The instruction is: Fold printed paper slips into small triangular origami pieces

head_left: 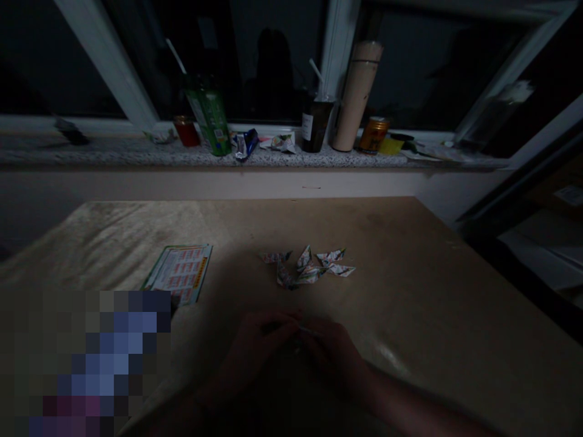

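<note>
My left hand and my right hand meet low over the tan table, in deep shadow. Their fingertips pinch together on a small pale piece of paper held between them. Just beyond the hands lies a cluster of several small folded paper pieces with printed colours. A printed sheet with red and green marks lies flat to the left of that cluster.
A stone windowsill runs along the back with a green bottle, a red can, a dark cup with a straw, a tall beige tumbler, an orange can and wrappers. A blurred patch covers the lower left.
</note>
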`<state>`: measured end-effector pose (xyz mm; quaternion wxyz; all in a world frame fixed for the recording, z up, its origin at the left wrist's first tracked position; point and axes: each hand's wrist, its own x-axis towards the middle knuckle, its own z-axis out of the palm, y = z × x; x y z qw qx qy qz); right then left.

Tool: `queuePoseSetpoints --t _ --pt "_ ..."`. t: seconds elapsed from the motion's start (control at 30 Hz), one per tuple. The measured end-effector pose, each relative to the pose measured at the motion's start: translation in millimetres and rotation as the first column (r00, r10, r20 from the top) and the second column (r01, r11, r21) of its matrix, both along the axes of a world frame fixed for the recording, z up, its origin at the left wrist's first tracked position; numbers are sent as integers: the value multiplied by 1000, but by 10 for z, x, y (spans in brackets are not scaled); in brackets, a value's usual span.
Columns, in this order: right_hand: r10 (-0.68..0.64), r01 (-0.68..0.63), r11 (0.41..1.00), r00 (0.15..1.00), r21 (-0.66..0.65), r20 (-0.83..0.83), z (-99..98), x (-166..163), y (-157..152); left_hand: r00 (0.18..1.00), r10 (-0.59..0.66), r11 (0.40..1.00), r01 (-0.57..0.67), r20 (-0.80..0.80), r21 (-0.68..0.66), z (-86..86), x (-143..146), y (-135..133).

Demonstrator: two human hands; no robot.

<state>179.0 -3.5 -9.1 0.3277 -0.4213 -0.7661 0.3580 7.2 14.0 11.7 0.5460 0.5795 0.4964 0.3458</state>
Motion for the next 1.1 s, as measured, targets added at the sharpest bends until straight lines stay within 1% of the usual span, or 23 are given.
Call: queuePoseSetpoints --t 0.1,0.17,0.27,0.33,0.43,0.5,0.6,0.8,0.93,1.03,1.1 --pt "-28 28 1000 1000 10 -11 -32 5 -1 999 36 999 -36 -35 2 31 16 -14" --pt "-17 17 1000 1000 -21 -7 -42 12 1 996 72 997 -72 -55 -3 47 22 -22" --pt "22 -24 994 999 -103 -26 -44 14 -1 994 103 995 -104 -45 -15 59 28 -30" --pt "-26 11 984 996 -179 -83 -37 9 -2 992 120 992 -121 -24 -30 55 33 -34" --pt "-138 79 954 972 -289 -190 -10 -6 9 990 140 989 -141 -30 -41 30 36 -36" --pt "-160 67 935 956 -347 -245 11 -15 23 986 156 987 -158 -54 -33 15 33 -32" --pt "-165 40 910 948 -412 -273 25 -25 43 982 181 982 -183 -60 -42 20 29 -22" --pt "-175 33 902 939 -431 -295 39 -24 45 984 179 983 -177 21 -55 57 39 -20" --pt "-181 58 912 945 -407 -273 28 -2 34 984 173 982 -169 33 -87 43 43 -37" --pt "-204 99 920 947 -379 -250 -7 8 44 984 175 978 -170 29 -124 35 43 -49" --pt "-227 132 915 950 -381 -215 -20 2 55 984 174 978 -171 20 -122 35 41 -47"
